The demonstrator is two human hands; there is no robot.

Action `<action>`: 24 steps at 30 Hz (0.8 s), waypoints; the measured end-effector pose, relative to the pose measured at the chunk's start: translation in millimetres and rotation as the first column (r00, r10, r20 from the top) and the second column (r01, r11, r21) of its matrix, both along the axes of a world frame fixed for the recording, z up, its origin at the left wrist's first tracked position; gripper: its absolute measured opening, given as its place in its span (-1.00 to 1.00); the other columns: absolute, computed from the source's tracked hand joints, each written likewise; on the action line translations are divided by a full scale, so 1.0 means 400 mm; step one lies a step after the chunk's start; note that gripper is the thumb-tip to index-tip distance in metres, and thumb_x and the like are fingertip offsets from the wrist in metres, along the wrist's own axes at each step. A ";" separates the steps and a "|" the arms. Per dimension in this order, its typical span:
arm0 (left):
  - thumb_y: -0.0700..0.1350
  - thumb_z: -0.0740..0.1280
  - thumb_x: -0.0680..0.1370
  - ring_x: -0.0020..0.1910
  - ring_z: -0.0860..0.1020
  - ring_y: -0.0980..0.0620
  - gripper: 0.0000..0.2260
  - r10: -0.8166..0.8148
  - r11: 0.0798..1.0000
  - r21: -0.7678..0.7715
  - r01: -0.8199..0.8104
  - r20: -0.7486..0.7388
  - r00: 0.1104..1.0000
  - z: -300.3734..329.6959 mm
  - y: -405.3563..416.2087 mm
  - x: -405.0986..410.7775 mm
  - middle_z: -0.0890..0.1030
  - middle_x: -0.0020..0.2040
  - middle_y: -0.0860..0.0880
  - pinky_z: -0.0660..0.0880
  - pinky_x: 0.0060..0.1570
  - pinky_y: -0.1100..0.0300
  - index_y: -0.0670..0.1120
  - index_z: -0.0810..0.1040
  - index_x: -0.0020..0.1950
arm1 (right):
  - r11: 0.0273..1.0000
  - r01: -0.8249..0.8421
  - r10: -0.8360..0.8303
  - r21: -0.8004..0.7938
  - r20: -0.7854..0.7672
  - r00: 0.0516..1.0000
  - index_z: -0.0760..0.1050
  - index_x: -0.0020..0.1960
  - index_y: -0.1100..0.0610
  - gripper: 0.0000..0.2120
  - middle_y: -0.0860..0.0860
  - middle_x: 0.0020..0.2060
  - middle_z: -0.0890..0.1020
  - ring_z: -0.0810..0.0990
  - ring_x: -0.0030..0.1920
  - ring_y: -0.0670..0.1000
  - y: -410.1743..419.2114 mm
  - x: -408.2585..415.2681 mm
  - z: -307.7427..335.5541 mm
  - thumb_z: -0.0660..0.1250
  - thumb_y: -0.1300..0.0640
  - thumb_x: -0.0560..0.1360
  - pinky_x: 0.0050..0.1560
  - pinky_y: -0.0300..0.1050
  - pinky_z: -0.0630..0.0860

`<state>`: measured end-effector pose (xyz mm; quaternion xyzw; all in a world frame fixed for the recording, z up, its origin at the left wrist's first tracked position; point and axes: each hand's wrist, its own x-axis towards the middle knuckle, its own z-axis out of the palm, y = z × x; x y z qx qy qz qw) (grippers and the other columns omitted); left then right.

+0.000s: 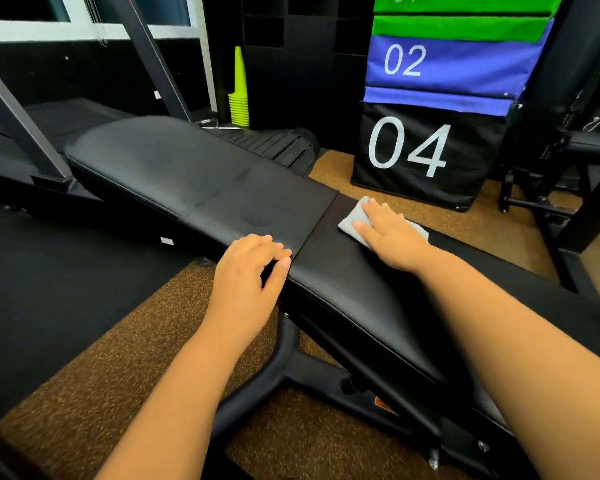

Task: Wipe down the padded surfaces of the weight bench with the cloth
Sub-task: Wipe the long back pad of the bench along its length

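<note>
A black padded weight bench [174,168] runs from the far left toward the near right, split by a seam into a long pad and a nearer pad [354,289]. A folded grey cloth [352,220] lies on the nearer pad close to the seam, at its far edge. My right hand [388,233] presses flat on the cloth with straight fingers, covering most of it. My left hand [246,271] rests on the bench's near edge at the seam, fingers bent over the pad's rim.
Stacked soft plyo boxes [430,143] marked 02 and 04 stand behind the bench on the right. A treadmill [84,116] and a stack of yellow-green cones [238,98] sit behind on the left. The bench's black steel frame [291,372] crosses the brown floor below. Another machine [568,188] stands at far right.
</note>
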<state>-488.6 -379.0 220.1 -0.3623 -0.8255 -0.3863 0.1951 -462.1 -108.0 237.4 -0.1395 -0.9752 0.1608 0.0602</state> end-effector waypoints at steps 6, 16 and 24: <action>-0.06 0.28 0.57 0.15 0.42 0.21 -0.80 0.001 1.000 0.014 -0.001 0.007 1.000 -0.001 0.000 0.002 0.61 0.01 0.04 0.17 0.17 0.56 -0.09 0.66 0.04 | 0.987 -0.144 0.146 0.065 -0.023 0.989 -0.05 0.58 0.13 -0.41 0.05 0.58 0.01 -0.06 0.57 0.12 -0.127 0.035 -0.002 -0.04 -0.13 0.65 0.52 0.12 -0.11; -0.11 0.32 0.59 0.19 0.49 0.05 -0.88 0.030 0.996 -0.084 -0.028 0.030 0.999 0.013 0.000 0.007 0.60 0.03 0.06 0.25 0.12 0.37 -0.06 0.65 0.05 | 0.999 0.028 -0.028 0.038 -0.007 1.000 0.07 0.53 0.14 -0.44 0.08 0.53 0.16 0.11 0.51 0.18 -0.012 0.015 -0.009 -0.04 -0.14 0.63 0.49 0.20 0.00; 0.06 0.18 0.49 -0.11 0.48 -0.02 -0.77 0.085 0.952 -0.279 -0.126 -0.156 0.984 0.118 0.036 -0.020 0.53 -0.22 0.10 0.48 -0.15 -0.02 0.04 0.61 -0.15 | 0.948 -0.316 0.318 0.045 -0.026 0.948 -0.17 0.58 -0.03 -0.34 -0.14 0.56 -0.17 -0.26 0.55 -0.10 -0.166 0.185 -0.016 -0.13 -0.27 0.58 0.53 -0.08 -0.27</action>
